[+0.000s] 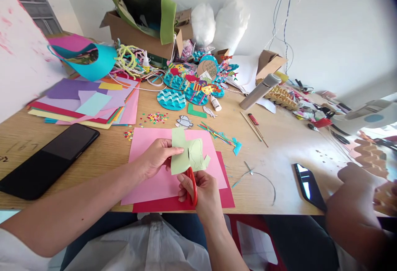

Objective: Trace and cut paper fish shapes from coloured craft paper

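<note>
My left hand (161,155) pinches the left part of a light green sheet of paper (178,165), which carries a fish-like outline drawn on its right part. In my right hand (201,188) is a pair of red-handled scissors (194,192), with fingers wrapped through the loops. The blades are at the paper between the held part and the drawn shape, mostly hidden by it. Beneath both hands lies a pink sheet (149,184), on top of a red sheet (228,192). Two cut-out paper fish, one striped grey (184,122) and one smaller (210,111), rest just beyond.
Stacked coloured paper (71,101) and a black phone (49,159) lie left. Colourful wave-and-fish crafts (192,83) stand at the back. Paper strips (218,134), a silver flask (260,91) and another phone (308,186) are to the right. Another person's arm (353,200) rests at far right.
</note>
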Demonstrator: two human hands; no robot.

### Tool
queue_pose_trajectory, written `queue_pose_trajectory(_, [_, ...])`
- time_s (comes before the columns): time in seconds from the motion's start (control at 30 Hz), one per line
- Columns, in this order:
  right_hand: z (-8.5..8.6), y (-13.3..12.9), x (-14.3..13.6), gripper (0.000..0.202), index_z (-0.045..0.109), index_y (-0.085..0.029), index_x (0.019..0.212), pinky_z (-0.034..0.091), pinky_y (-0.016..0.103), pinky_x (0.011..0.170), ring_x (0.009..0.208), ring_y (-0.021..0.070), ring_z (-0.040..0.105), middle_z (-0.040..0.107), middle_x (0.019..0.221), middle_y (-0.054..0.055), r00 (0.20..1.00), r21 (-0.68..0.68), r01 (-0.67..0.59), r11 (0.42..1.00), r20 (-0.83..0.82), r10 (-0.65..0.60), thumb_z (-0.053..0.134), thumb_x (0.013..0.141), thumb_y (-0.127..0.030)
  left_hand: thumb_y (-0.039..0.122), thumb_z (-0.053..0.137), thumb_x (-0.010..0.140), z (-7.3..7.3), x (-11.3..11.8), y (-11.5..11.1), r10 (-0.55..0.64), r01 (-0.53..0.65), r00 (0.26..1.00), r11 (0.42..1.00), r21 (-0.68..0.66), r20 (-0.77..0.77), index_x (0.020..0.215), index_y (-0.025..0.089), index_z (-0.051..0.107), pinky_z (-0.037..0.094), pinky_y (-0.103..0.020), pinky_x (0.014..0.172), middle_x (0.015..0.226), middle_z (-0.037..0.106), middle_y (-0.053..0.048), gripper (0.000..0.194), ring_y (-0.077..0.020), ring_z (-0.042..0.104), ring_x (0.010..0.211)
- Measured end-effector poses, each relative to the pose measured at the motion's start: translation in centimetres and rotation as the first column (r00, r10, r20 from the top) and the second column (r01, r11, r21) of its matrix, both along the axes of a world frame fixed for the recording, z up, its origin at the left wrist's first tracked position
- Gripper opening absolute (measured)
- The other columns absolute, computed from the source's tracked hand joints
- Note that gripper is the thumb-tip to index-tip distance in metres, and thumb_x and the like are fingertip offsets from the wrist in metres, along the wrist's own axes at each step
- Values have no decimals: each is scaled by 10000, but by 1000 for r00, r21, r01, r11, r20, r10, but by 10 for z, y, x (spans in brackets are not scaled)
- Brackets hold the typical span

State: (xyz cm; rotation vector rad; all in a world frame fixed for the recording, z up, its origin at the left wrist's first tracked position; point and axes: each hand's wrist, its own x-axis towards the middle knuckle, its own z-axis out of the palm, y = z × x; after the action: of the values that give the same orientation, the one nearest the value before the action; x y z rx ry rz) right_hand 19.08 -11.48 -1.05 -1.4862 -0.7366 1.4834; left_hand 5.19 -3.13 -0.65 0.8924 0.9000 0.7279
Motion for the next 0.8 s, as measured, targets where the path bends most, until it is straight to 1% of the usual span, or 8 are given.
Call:
queue_pose_trajectory(0.2, [-6, -1, 0, 398, 579, -141, 646, 469, 211, 378, 363, 120, 552, 622, 470, 5, 1000, 11, -2, 1000, -1, 2, 882, 523, -368, 375, 727, 637, 0, 1, -1, 6, -6, 1000, 1000, -2, -15, 661, 117, 638, 291, -190, 347, 488, 573, 3, 274, -71, 455, 377])
queue_pose_trajectory(0.3, [-6, -2, 0, 383, 565, -151, 637, 446, 206, 361, 350, 122, 542, 603, 445, -5, 1000, 6, 8, 1000, 15, -8, 872, 536, -357, 377, 727, 631, 0, 1, 0, 6, -6, 1000, 1000, -3, -9, 657, 117, 639, 287, -189, 337, 487, 575, 3, 276, -68, 448, 366])
queue_pose_trajectory(0.4, [-5, 0, 0, 344, 576, -153, 649, 450, 209, 373, 357, 123, 543, 604, 451, -9, 1000, 15, 10, 1000, 20, -10, 855, 549, -328, 372, 732, 611, 1, 1, -1, 1, -1, 1000, 1000, -20, -10, 650, 117, 636, 282, -188, 330, 480, 567, 6, 275, -67, 445, 362])
queue_pose_trajectory(0.57, [-1, 2, 0, 229, 600, -139, 566, 453, 203, 393, 359, 110, 532, 609, 457, 9, 997, 35, -58, 998, 60, 56, 775, 612, -278, 366, 738, 586, 0, 2, -2, -3, 2, 1000, 999, -36, -24, 641, 117, 636, 280, -189, 321, 463, 545, 16, 275, -65, 432, 352])
queue_pose_trajectory(0.7, [0, 2, 0, 229, 613, -139, 540, 446, 219, 370, 336, 119, 515, 595, 433, 10, 995, 12, -46, 999, 84, 45, 771, 595, -295, 362, 741, 584, 0, 3, -2, -2, 1, 1000, 999, -44, -18, 634, 119, 635, 273, -190, 315, 466, 542, 16, 270, -67, 435, 351])
queue_pose_trajectory(0.8, [-1, 2, 0, 245, 615, -139, 522, 446, 236, 357, 352, 144, 538, 603, 439, 27, 993, -19, -38, 999, 107, 40, 783, 577, -309, 363, 745, 588, -1, 3, -2, -8, 7, 1000, 999, -47, -8, 641, 117, 643, 273, -188, 313, 473, 550, 14, 271, -65, 437, 350])
